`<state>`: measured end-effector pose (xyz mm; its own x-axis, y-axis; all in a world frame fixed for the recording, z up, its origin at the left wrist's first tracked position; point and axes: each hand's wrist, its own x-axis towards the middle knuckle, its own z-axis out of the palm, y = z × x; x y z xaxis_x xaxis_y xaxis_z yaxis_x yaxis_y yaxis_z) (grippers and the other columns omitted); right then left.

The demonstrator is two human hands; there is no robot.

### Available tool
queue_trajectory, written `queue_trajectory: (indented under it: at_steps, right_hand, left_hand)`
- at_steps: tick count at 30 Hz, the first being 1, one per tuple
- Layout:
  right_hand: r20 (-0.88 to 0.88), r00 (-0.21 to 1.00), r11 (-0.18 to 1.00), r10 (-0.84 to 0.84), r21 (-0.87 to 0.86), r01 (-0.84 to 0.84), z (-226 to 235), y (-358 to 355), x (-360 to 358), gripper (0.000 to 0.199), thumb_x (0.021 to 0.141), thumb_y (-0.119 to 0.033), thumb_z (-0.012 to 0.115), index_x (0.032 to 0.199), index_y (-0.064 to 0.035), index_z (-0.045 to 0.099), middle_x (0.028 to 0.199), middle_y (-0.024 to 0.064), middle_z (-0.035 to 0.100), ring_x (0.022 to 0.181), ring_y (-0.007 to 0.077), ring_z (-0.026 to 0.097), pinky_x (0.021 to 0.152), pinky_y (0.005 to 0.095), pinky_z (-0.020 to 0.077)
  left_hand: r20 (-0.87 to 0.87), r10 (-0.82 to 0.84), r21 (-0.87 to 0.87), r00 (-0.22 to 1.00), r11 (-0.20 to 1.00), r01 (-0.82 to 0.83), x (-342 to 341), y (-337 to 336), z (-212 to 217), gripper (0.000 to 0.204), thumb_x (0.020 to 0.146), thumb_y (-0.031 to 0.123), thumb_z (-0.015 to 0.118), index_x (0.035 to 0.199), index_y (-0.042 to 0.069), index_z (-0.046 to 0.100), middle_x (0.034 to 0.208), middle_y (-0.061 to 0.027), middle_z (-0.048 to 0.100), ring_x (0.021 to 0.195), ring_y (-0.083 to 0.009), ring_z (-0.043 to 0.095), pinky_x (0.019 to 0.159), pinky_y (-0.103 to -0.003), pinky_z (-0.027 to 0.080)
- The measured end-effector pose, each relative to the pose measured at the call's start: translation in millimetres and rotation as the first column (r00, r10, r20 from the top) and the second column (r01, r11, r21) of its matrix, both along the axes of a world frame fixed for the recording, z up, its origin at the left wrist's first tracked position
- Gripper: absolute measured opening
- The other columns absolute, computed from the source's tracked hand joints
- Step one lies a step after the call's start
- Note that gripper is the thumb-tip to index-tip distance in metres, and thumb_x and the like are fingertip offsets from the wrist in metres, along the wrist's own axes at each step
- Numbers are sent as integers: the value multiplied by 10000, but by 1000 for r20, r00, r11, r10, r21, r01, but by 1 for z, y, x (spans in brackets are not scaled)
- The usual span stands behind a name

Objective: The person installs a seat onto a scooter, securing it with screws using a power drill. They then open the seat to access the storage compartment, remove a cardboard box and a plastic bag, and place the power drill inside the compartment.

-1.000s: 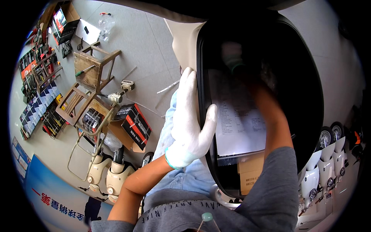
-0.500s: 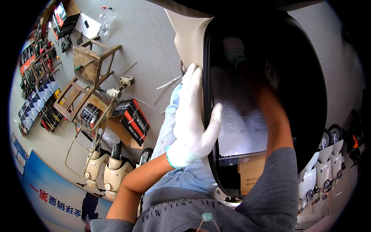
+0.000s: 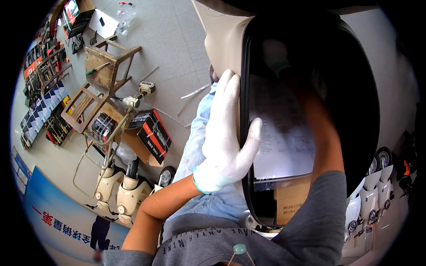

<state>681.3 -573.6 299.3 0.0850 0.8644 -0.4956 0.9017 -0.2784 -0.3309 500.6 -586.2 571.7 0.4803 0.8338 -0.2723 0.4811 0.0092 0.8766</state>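
In a white knit glove, my left hand (image 3: 226, 133) lies along the black rim (image 3: 249, 195) of a deep storage compartment in a cream scooter body (image 3: 224, 37). Its fingers are stretched out, the thumb reaches over the rim, and it grips nothing. My right hand (image 3: 276, 55), also gloved, is down in the dark far part of the compartment; its fingers are too dim to read. Under my right forearm lies a printed paper sheet (image 3: 277, 155) in a clear sleeve. Nearer me, a brown cardboard box (image 3: 288, 208) sits partly beneath the sheet.
To the left stand wooden chairs (image 3: 100, 66) with a screwdriver (image 3: 96, 68) on one, and a cordless drill (image 3: 132, 101). Open cartons (image 3: 153, 137) and cream scooters (image 3: 128, 197) are close by. More scooters (image 3: 368, 195) line the right side.
The view has shifted slightly, so the compartment and both hands appear a little farther right. My left hand keeps its place on the rim, and my right hand stays inside the compartment.
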Motion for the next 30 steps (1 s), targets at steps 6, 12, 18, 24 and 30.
queue_trajectory:
  at_steps: [6,12,18,24,30]
  right_hand:
    - [-33,923,923,-383,-49,381,14,-9,-18,382,762,-401,648,1008,-110,620,977,153,641,898,331,615,795,417,485]
    - [66,956,919,-285,-263,293,24,3,-13,300,825,-350,597,951,-83,649,947,145,654,860,300,637,713,396,518]
    - [30,951,940,-307,-149,307,23,-3,-12,309,843,-352,571,970,-81,646,933,141,659,865,293,638,724,400,518]
    - [228,791,801,-568,-68,595,34,-23,33,303,861,-340,544,960,-70,640,929,136,656,855,302,638,725,397,524]
    - [366,851,895,-376,-95,436,-14,-40,65,275,860,-336,553,973,-113,667,938,141,656,849,300,637,738,381,524]
  left_hand:
    - [8,24,7,1000,1000,-24,0,1,-1,666,764,-4,583,1338,-122,268,1378,-310,301,1315,-394,297,1083,-415,238]
    - [-2,19,20,1000,1000,-19,-1,-1,-1,663,768,5,579,1340,-120,267,1384,-310,292,1320,-394,290,1083,-416,238]
    - [20,-15,-51,1000,999,16,-2,-1,-1,670,793,-36,474,1389,-80,173,1441,-236,207,1362,-308,208,1114,-403,160]
    - [-18,24,28,1000,999,-23,-2,0,-1,652,778,21,561,1344,-110,263,1381,-310,292,1319,-405,282,1080,-427,236]
    - [0,6,10,1000,1000,-6,1,1,-2,649,779,24,559,1343,-108,267,1379,-311,293,1323,-400,275,1081,-433,231]
